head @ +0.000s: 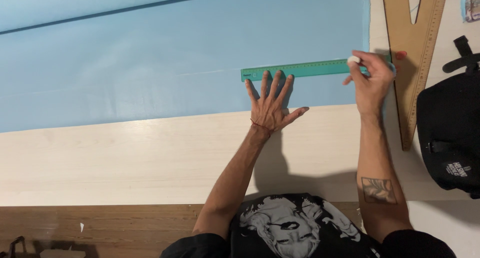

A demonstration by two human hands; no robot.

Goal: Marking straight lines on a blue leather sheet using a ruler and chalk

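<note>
— Rulers, how many?
— Two: green ruler (300,69) at centre on blue fabric (150,63), wooden ruler (412,48) upper right.
— Hands?
— Left hand (270,104) flat, fingers spread, pressing the green ruler. Right hand (372,78) pinches white chalk (354,59) at its right end.
— Nearby?
— One black bag (447,138), right edge.

Wide bare blue sheet (150,53) to your left of the green ruler (300,69), open pale table (125,153) before you, wooden tailor's square (412,43) and black bag (450,133) crowding your right hand (372,80).
</note>
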